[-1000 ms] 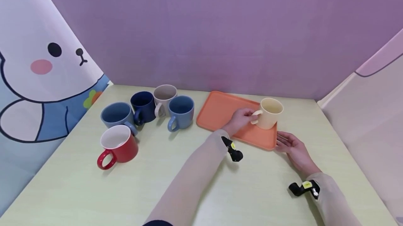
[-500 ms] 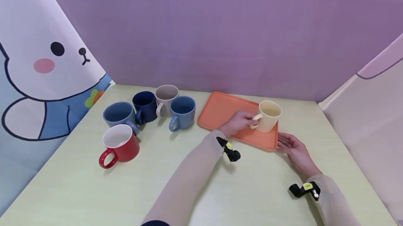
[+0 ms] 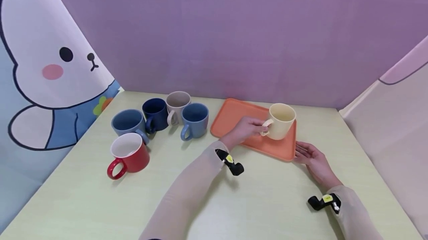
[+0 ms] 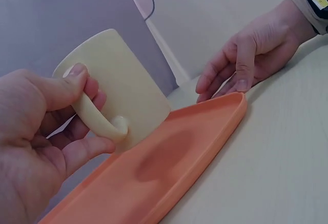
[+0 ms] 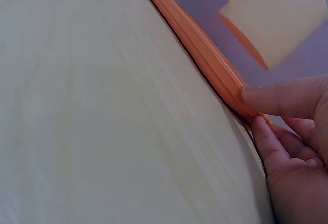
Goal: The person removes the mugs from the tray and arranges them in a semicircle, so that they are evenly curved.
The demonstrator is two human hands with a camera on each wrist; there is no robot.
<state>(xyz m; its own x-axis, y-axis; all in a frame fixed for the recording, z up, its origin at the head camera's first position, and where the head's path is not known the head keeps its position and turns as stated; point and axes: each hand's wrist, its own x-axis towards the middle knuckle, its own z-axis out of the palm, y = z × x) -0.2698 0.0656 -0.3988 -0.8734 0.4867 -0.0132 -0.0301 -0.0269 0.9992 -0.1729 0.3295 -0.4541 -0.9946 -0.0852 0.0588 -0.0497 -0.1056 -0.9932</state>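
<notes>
My left hand grips the handle of a cream mug, thumb on top and fingers curled through and below it. The mug hangs upright just above the right part of an orange tray, and its shadow falls on the tray floor in the left wrist view. From the right wrist view, the underside of the cream mug shows. My right hand pinches the tray's near right corner, with the thumb on the rim and fingertips against the outer wall.
On the left of the table stand a red mug, a wide blue mug, a navy mug, a pale grey mug and a light blue mug. A purple backdrop rises behind.
The left hand and the cream mug have shifted left over the tray, with the mug rising slightly in the last half second. The right hand stays at the tray corner.
</notes>
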